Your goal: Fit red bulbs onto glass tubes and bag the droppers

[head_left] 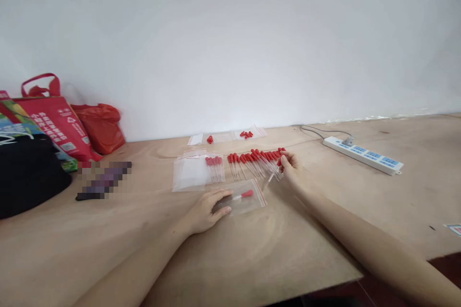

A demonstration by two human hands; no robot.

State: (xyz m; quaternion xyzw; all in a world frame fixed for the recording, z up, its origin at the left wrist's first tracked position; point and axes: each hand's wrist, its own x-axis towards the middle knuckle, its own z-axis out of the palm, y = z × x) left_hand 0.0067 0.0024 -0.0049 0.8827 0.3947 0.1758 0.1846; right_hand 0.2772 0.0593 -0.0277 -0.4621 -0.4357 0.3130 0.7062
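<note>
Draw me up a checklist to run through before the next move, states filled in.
1. Left hand on the small bag: ok, fingers touching it.
2. Bagged dropper lying inside: ok, one bulb shows.
3. Right hand gripping the held dropper: ok, near its red end.
4. Bag mouth open: cannot tell.
5. Power strip away from both hands: ok, off to the right.

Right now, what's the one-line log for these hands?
left hand: on clear bag | right hand: holding red-topped dropper | inside clear bag: another dropper
</note>
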